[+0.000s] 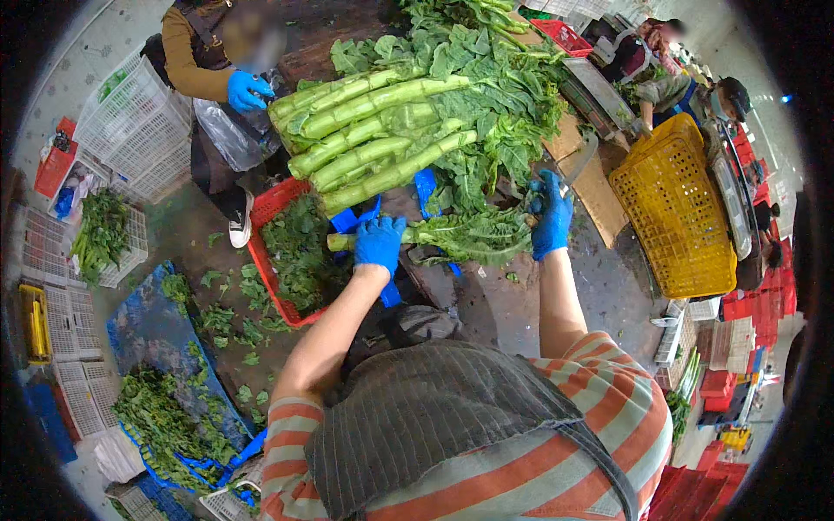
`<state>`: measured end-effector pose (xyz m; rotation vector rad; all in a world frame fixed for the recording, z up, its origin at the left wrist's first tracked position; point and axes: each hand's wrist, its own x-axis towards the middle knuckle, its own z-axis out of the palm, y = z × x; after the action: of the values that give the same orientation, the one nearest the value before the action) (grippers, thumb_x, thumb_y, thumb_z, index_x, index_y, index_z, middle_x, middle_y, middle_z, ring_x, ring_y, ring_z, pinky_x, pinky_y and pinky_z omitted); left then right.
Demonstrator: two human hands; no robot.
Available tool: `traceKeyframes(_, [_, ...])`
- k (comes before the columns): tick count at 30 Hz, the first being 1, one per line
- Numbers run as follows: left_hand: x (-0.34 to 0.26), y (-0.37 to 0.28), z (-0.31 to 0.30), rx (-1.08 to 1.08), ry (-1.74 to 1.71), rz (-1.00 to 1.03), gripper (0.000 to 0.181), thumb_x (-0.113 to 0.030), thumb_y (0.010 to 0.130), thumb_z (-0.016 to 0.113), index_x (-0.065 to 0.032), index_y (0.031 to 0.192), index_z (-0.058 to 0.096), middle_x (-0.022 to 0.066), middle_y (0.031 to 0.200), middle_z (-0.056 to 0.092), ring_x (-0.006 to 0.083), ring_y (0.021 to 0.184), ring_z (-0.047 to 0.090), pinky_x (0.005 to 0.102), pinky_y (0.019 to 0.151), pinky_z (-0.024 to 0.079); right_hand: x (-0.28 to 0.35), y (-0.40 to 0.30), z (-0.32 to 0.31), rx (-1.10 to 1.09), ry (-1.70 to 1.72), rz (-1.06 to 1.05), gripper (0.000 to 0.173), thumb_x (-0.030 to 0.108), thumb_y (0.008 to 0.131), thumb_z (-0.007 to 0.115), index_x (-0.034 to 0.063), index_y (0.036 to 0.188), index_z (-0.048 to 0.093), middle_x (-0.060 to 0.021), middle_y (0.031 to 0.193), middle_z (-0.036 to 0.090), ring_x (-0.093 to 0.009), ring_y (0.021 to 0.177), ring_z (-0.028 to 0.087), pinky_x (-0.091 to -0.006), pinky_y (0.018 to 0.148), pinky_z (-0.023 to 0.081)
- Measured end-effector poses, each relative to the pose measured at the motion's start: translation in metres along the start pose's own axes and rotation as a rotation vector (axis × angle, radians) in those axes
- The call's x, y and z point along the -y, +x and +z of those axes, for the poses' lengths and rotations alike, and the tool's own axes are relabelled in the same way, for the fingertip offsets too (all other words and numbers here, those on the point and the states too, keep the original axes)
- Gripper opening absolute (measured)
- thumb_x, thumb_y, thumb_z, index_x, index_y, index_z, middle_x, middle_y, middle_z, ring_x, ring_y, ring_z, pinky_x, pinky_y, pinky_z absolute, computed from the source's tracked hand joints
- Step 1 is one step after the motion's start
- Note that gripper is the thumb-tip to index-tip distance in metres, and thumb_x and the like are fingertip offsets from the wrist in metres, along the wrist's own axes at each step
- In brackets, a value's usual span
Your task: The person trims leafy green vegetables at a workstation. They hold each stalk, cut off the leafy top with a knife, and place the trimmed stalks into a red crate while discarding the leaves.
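My left hand (380, 247), in a blue glove, grips the stem of one thick-stemmed leafy vegetable (475, 236). Its pale cut end points left and its leaves reach right toward my other hand. My right hand (551, 211), also gloved in blue, is closed around the handle of a knife (581, 159) with a curved metal blade pointing up and away from me. The leaf tips lie close beside that hand; whether it touches them I cannot tell. Just beyond both hands lies a large pile of similar stalks (384, 124), stems left and leaves right.
A red crate (254, 221) of leaf trimmings stands left of my left hand. Loose leaves litter the floor by a blue sheet (153, 325). At upper left is a co-worker's gloved hand (247, 91). A yellow basket (677, 208) and cardboard (589, 185) sit at right.
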<state>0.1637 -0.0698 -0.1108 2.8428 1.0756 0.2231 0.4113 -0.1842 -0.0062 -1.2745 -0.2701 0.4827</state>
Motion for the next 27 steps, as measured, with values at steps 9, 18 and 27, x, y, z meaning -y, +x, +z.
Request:
traceKeyframes(9, [0.027,-0.044,-0.043,-0.244,-0.379,0.055,0.038,-0.015,0.070,0.062,-0.0118,0.107,0.054,0.0116,0.096,0.054,0.0298,0.090,0.052,0.0401,0.076,0.041,0.035,-0.010,0.002,-0.164,-0.006,-0.382,0.014,0.018,0.084,0.056,0.0074,0.093,0.058,-0.0062,0.075,0.061,-0.007,0.044,0.043,-0.0205,0.038,0.034])
traceKeyframes(18, [0.036,-0.081,-0.111,-0.486,-1.393,-0.282,0.043,-0.012,0.078,0.062,-0.0011,0.117,0.046,0.0141,0.105,0.054,0.0221,0.092,0.054,0.0333,0.077,0.045,0.042,-0.072,0.090,0.196,-0.075,-0.776,0.016,0.012,0.089,0.046,0.0019,0.098,0.055,-0.0081,0.084,0.062,-0.004,0.045,0.042,-0.0189,0.040,0.032])
traceKeyframes(27, [0.064,-0.085,-0.143,-0.870,-1.940,-0.403,0.032,-0.024,0.086,0.054,-0.0063,0.112,0.052,0.0024,0.068,0.053,0.0118,0.053,0.050,0.0235,0.046,0.042,-0.080,-0.207,0.094,1.242,-0.018,0.158,0.060,0.005,0.069,0.072,0.0016,0.122,0.044,-0.0074,0.118,0.051,-0.016,0.109,0.047,-0.0303,0.092,0.039])
